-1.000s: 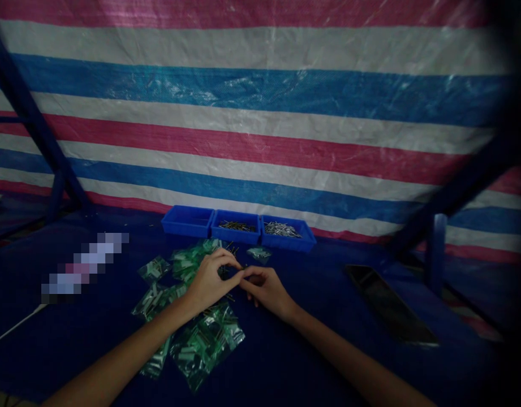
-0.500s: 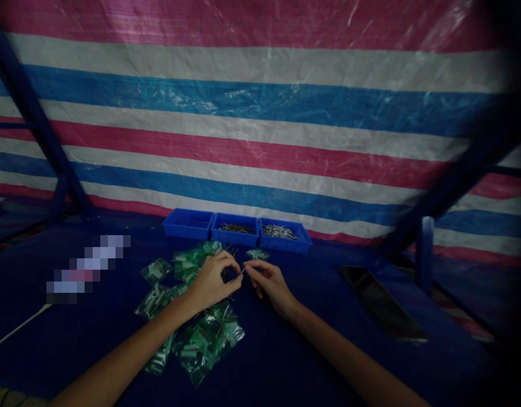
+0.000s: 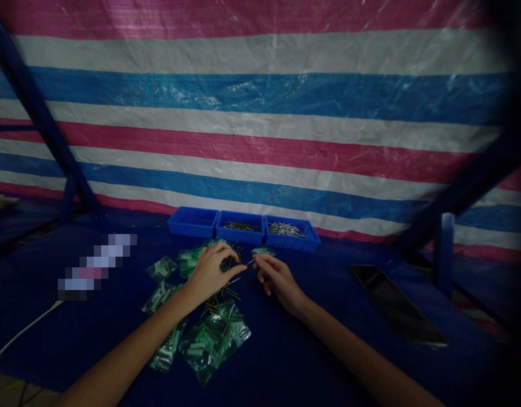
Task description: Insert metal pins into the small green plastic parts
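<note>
My right hand pinches a thin metal rod between thumb and forefinger. It is too small to tell its exact kind. Close by on the left, my left hand curves over the pile, thumb and forefinger apart, the thumb tip near the rod's end. Under that hand lie loose dark, thin rods; a light, slim piece shows just below the thumb, and I cannot tell if the hand touches it. Clear bags with green contents lie in front of and around the left hand.
Three blue bins stand at the back: the left bin, the middle one with dark rods, the right one with silver rods. A phone lies at right. A pixelated object with a white cable is at left. Blue frame posts flank the table.
My left thumb and forefinger have parted from their pinch. My right hand has drawn slightly away with the rod. The whole view has shifted a little.
</note>
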The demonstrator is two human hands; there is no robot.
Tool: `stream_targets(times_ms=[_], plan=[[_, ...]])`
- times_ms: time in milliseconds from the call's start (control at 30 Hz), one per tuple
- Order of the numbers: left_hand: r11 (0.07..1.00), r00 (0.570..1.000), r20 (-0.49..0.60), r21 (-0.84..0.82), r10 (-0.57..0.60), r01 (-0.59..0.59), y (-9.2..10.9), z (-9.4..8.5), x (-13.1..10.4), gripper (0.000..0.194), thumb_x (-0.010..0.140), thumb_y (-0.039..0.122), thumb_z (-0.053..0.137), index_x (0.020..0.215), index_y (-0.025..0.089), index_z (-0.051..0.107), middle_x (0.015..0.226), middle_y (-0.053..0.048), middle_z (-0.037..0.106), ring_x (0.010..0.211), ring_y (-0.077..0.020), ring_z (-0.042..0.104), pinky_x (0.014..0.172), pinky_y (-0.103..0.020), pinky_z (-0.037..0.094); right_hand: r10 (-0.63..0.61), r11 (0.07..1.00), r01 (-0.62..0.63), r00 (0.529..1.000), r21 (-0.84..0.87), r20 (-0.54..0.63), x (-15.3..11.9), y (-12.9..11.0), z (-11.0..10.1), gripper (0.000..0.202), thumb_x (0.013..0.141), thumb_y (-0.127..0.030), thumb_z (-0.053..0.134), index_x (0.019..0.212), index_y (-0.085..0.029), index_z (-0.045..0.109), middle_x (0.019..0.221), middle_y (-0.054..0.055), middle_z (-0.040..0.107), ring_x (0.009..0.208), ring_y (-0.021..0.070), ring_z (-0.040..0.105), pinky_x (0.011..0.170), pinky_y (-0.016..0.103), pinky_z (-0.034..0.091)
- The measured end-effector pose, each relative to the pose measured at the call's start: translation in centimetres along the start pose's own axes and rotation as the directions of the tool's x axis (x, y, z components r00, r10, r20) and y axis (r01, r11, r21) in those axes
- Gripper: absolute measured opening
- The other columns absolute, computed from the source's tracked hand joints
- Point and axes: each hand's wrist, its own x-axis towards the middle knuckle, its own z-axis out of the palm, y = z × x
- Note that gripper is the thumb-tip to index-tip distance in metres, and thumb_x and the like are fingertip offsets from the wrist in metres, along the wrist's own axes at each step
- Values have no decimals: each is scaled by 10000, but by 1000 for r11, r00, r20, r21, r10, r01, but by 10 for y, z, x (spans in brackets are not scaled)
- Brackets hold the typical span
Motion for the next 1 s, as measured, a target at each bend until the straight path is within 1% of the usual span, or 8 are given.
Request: stream_targets(times_ms=[200, 367, 433, 500, 600, 733, 833, 1000], plan=[[995, 983, -181, 95, -15, 32, -12, -7, 4, 187, 773, 361, 562, 693, 222, 658, 905, -10, 580, 890, -186, 502, 792, -352, 324, 38, 991, -45, 998, -125, -54, 14, -19, -6, 297, 668, -395, 627, 815, -138, 640, 740, 36, 584, 461, 54, 451, 298, 135, 332], [992, 992, -122, 127, 0, 16, -12, -4, 2, 185, 822, 303, 505, 766, 221, 661, 918, -17, 582, 877, -177, 517, 753, -332, 330, -90, 990, 82, 994, -113, -68, 41, -52, 4, 301, 697, -363, 581, 919, -164, 627, 927, 74, 636, 592, 91, 555, 377, 151, 396], [990, 996, -93, 139, -7, 20, -11, -2, 1, 198, 847, 275, 465, 818, 221, 654, 927, -18, 582, 879, -174, 522, 740, -323, 331, -155, 960, 143, 987, -239, -33, 47, -59, 7, 351, 701, -337, 573, 1011, -175, 602, 997, 81, 629, 694, 134, 599, 423, 178, 439], [989, 997, -78, 146, -23, 34, -11, -2, 1, 213, 864, 239, 429, 865, 225, 642, 932, -15, 585, 890, -172, 524, 736, -318, 329, -208, 855, 193, 978, -481, 24, 47, -58, 7, 374, 691, -299, 584, 1044, -177, 598, 986, 79, 635, 712, 156, 610, 468, 214, 466], [988, 998, -62, 147, -28, 37, -12, -1, 1, 237, 874, 193, 397, 905, 224, 629, 937, -14, 590, 900, -168, 523, 740, -316, 325, -236, 522, 234, 964, -820, 125, 38, -44, 9, 277, 683, -291, 602, 944, -212, 655, 815, 33, 665, 689, 164, 609, 592, 275, 476], [991, 999, -35, 136, -14, 18, -13, 2, 0, 207, 850, 230, 448, 857, 231, 654, 921, -18, 601, 877, -173, 527, 731, -325, 325, -220, 222, 239, 957, -945, 191, 25, -23, 19, 280, 698, -371, 594, 942, -245, 647, 920, 23, 658, 842, 196, 599, 675, 278, 450], [995, 1000, 13, 94, 20, -21, -13, 4, 0, 132, 775, 291, 561, 736, 260, 683, 893, -4, 612, 850, -183, 532, 736, -338, 324, -221, 169, 177, 965, -970, 138, 24, -18, 22, 243, 735, -329, 552, 944, -235, 632, 940, 21, 659, 854, 192, 602, 658, 262, 439], [999, 998, 55, 34, 21, -23, -10, 3, -1, 131, 668, 357, 665, 585, 257, 676, 870, 10, 624, 824, -192, 543, 755, -367, 318, -182, 232, 105, 981, -967, 63, 30, -24, 14, 271, 684, -220, 574, 949, -267, 613, 817, -48, 690, 833, 184, 617, 641, 257, 429]])
